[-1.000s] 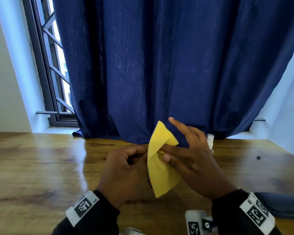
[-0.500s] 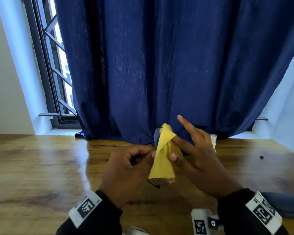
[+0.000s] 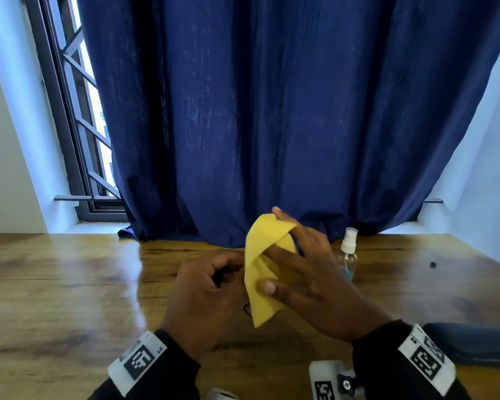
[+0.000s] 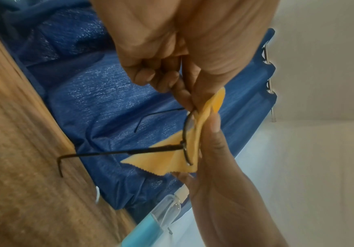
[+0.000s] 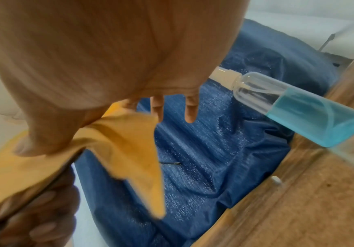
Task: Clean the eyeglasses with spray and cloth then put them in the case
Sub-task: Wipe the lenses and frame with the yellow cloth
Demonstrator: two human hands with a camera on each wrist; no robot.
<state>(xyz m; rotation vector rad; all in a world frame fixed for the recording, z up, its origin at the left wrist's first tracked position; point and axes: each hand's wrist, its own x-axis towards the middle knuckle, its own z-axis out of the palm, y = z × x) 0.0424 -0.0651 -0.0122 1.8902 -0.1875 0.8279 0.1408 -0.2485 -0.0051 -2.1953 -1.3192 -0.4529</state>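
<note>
Thin black-framed eyeglasses (image 4: pixel 184 133) are held above the wooden table, temples unfolded. My left hand (image 3: pixel 211 287) pinches the frame at its top edge. A yellow cloth (image 3: pixel 261 272) is folded over one lens, and my right hand (image 3: pixel 298 272) pinches it there between thumb and fingers, index finger raised. In the right wrist view the yellow cloth (image 5: pixel 129 147) hangs from that pinch. The spray bottle (image 3: pixel 348 255) with blue liquid stands upright just right of my hands. The dark blue case (image 3: pixel 474 345) lies at the right edge of the table.
A dark blue curtain (image 3: pixel 272 111) hangs behind the table (image 3: pixel 55 284) and bunches on its far edge. A barred window (image 3: pixel 78 125) is at the left. A small black speck (image 3: pixel 432 264) lies far right on the table.
The cloth was bunched narrow over the lens half a second ago and now spreads wider again. My right hand has shifted along the lens, and the bottle shows more fully.
</note>
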